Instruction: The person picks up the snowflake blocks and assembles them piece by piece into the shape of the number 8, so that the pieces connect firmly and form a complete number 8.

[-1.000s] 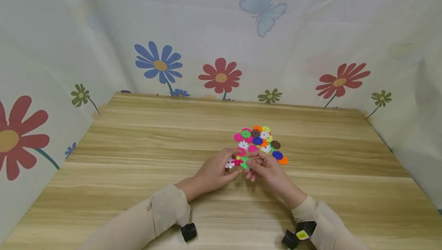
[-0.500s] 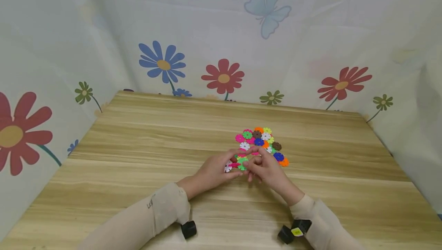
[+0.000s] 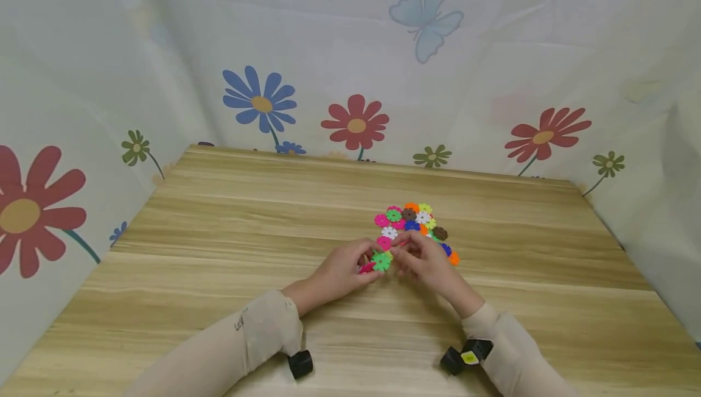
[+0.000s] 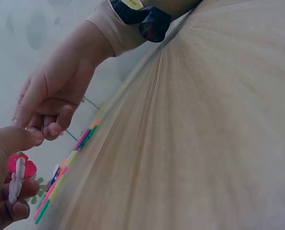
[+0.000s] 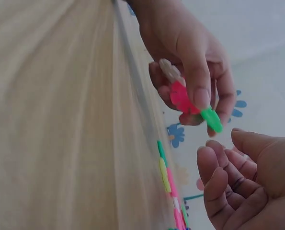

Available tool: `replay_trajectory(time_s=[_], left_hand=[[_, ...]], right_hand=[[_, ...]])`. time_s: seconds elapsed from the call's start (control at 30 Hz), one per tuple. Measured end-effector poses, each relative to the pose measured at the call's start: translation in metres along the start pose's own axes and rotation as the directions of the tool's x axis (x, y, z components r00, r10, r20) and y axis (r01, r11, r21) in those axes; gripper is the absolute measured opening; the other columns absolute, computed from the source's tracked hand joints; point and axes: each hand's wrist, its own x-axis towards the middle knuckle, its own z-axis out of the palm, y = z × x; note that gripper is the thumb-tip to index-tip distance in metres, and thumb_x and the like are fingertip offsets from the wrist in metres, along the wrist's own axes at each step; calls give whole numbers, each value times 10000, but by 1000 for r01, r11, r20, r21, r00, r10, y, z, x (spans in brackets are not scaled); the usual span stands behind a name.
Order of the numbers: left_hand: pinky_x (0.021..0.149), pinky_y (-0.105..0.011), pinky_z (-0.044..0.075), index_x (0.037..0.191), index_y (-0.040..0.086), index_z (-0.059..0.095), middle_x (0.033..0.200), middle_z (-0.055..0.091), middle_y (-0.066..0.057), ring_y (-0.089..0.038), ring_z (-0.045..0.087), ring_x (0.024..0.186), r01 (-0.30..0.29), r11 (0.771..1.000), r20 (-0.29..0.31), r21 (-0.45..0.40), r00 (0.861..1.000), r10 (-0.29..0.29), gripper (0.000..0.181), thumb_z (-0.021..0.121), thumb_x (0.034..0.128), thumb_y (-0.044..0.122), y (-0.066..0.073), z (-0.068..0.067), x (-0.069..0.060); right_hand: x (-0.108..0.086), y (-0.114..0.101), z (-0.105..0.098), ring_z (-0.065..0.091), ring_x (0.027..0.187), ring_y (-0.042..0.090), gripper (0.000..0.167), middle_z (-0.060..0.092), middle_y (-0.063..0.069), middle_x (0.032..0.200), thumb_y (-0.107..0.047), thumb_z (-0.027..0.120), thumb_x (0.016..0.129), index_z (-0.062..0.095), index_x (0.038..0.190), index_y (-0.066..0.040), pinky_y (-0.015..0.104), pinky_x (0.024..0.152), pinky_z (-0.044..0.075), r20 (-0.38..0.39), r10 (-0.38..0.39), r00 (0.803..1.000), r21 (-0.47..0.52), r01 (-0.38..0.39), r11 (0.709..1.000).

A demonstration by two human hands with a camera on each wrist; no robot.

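Item, left hand [image 3: 335,273]: bare, its grip pinching three notched, flower-shaped pieces above the bench [image 3: 246,202]. Pieces so held: one green disc [image 3: 381,261], one pink disc [image 5: 183,97] and one white disc [image 4: 16,181] (the last best seen from the left wrist), touching in a row with the pink in the middle.

Item, right hand [image 3: 432,267]: bare, fingers loosely bent, the grip narrow, with nothing seen in it; fingertips just beside the green disc (whether they touch it, cannot tell).

Item, lot of discs [image 3: 412,226]: spread on the bench beyond the hands, many overlapping, in pink, green, white, brown, blue, orange and yellow. At its right end, an orange disc [image 3: 454,259] (a blue one beside it, partly behind the right hand).

Item, two pale sleeves [image 3: 213,342], each with a black wrist device [image 3: 300,365] near the cuff.

Item, cloth backdrop [image 3: 306,19]: pale, behind the bench, printed with flowers and a blue butterfly [image 3: 429,24].
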Motion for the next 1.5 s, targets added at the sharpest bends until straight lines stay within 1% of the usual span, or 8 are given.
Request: replay_trajectory(time_s=[0.2,0.43,0.7,0.87,0.97,1.27,1.37,1.5], left_hand=[[676,-187,492,1174,75,597,899,662,-29,-114,595,790,33,999,-13,33,999,-32,391,748,829,180,0,0,0],[627,-176,454,1192,82,592,834,620,7,-74,511,717,47,999,-18,23,999,-46,396,732,836,185,-3,1,-1],[597,-161,446,1151,40,582,789,597,-10,-48,489,653,26,999,-22,-41,999,-27,358,710,823,107,-5,1,-1],[616,-172,443,1141,44,576,887,644,-42,-54,492,649,35,999,-24,-5,999,-35,361,716,817,124,-5,1,-2],[641,-181,450,1144,42,576,934,657,-55,-71,509,678,38,999,-25,18,999,-38,367,720,819,131,-5,1,-2],[690,-205,479,1150,38,582,956,662,-58,-106,567,766,45,998,-29,38,999,-44,372,725,819,130,-2,0,-2],[706,-217,492,1153,43,582,970,667,-59,-122,594,805,53,998,-26,39,998,-52,374,728,821,136,-2,0,-2],[714,-226,500,1158,41,581,986,677,-68,-148,616,829,55,998,-22,41,998,-54,379,731,825,141,-3,0,-2]], right_hand=[[5,4,-13,585,627,183,205,666,174,809,-125,627,929,615,1067,25,216,526,461,-103,-54,993,-160,37,986],[8,8,-29,600,745,180,174,655,121,862,-83,680,876,639,1005,25,277,678,510,-168,-66,984,-421,-12,907],[8,11,-39,605,784,238,192,655,155,908,-129,694,868,655,970,29,409,745,523,-161,25,987,-562,-112,819],[10,14,-39,573,764,222,265,636,139,884,-215,712,865,667,966,25,392,736,509,-179,113,977,-619,-202,759],[13,16,-37,529,712,202,324,608,109,830,-285,725,854,655,957,13,338,656,467,-189,139,972,-650,-230,725],[20,18,-37,490,653,191,357,581,93,802,-322,703,871,604,955,11,264,532,373,-268,232,935,-628,-352,694],[23,20,-38,502,666,187,363,601,91,816,-331,698,873,610,962,9,272,552,394,-265,254,930,-624,-366,690],[24,24,-41,521,690,182,356,626,92,832,-322,695,873,606,975,7,287,608,427,-245,272,931,-607,-366,706]])
